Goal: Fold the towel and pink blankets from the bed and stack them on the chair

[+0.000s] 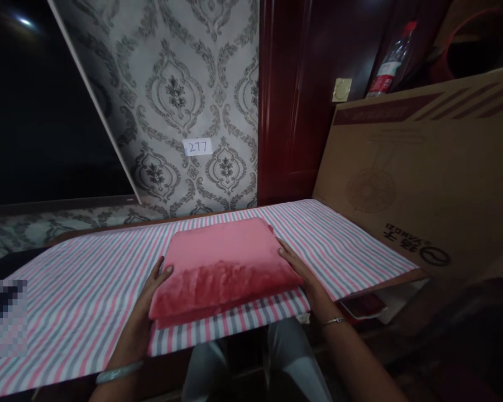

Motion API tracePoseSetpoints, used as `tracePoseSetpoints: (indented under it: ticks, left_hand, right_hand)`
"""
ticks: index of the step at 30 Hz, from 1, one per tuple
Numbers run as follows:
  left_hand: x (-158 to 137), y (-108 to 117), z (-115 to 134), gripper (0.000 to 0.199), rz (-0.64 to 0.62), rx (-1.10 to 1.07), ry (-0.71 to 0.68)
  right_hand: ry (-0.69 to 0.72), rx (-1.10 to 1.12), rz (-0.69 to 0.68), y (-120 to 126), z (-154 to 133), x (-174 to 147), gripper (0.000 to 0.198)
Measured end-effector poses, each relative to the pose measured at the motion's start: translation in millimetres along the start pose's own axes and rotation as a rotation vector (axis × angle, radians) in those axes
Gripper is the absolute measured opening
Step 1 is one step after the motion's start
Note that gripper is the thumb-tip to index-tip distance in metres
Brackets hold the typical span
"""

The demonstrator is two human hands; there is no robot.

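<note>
A folded plush blanket (221, 268), pale pink at the far side and deeper red toward me, lies flat in a neat rectangle. It rests near the front edge of a table covered with a striped cloth (96, 279). My left hand (151, 290) grips its left side, thumb on the top edge and fingers along the side. On the opposite side, my right hand (295, 265) holds the right edge, with its thumb near the top surface and some fingers hidden.
A large cardboard box (422, 167) stands to the right, with a plastic bottle (389, 67) behind its top edge. A dark television screen (46, 111) is at the left. A paper label (197, 147) is on the patterned wall. My knees are below the table's front edge.
</note>
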State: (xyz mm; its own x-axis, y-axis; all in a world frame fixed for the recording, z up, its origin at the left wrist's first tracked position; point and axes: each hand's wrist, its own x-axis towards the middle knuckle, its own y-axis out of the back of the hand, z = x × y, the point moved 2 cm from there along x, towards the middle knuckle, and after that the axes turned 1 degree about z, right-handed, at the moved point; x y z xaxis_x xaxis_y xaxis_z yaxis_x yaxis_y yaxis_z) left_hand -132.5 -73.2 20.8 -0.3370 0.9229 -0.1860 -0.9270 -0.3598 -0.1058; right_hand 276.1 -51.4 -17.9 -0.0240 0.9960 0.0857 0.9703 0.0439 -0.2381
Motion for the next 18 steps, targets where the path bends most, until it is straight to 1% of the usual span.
tracePoseSetpoints:
  ticks: [4, 7, 11, 15, 18]
  left_hand:
    - [-11.5, -0.4, 5.1, 0.079, 0.012, 0.019, -0.027]
    - [-15.8, 1.3, 4.3, 0.080, -0.007, 0.024, -0.033]
    - [-9.7, 5.6, -0.9, 0.083, -0.031, 0.020, -0.084]
    - [-3.1, 6.2, -2.8, 0.089, -0.035, -0.004, -0.027]
    - [-3.9, 4.0, -1.5, 0.089, -0.051, -0.047, -0.029]
  right_hand:
    - [0.000, 0.009, -0.017, -1.9, -3.1, -2.0, 0.092]
    - [0.006, 0.030, -0.013, -2.9, -3.1, -2.1, 0.090]
    - [0.012, 0.060, -0.017, -3.9, -1.5, -2.4, 0.088]
    - [0.006, 0.059, -0.019, -2.9, -0.1, -2.2, 0.087]
    - [-0.045, 0.066, -0.013, -0.9, 1.1, -1.2, 0.090]
